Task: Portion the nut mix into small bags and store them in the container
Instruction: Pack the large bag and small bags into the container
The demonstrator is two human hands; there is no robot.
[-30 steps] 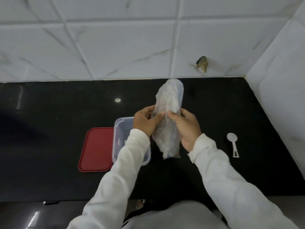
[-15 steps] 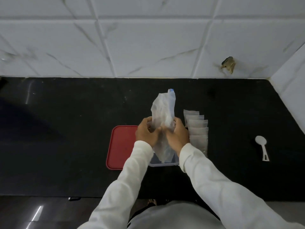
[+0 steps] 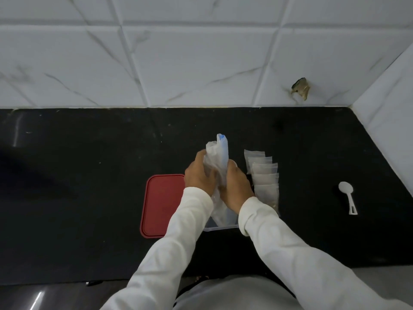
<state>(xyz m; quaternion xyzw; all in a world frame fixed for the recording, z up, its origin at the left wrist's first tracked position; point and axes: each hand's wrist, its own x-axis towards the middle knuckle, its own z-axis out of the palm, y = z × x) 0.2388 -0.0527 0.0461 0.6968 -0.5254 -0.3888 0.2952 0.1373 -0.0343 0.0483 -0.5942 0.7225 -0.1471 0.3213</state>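
A large clear plastic bag (image 3: 220, 153) with a blue strip at its top stands upright over the clear container (image 3: 220, 228), whose near rim shows below my wrists. My left hand (image 3: 199, 177) grips the bag from the left and my right hand (image 3: 234, 185) grips it from the right, both at mid-height. Several small filled bags (image 3: 264, 177) lie overlapping in a row just right of my right hand. The container's inside is hidden by my hands and the bag.
The red lid (image 3: 162, 204) lies flat left of the container. A white plastic scoop (image 3: 347, 195) rests on the black counter (image 3: 89, 186) at the right. White tiled walls close the back and right side.
The view swung so the small bags came into sight. My hands lowered the big bag and squeezed it narrower over the container.
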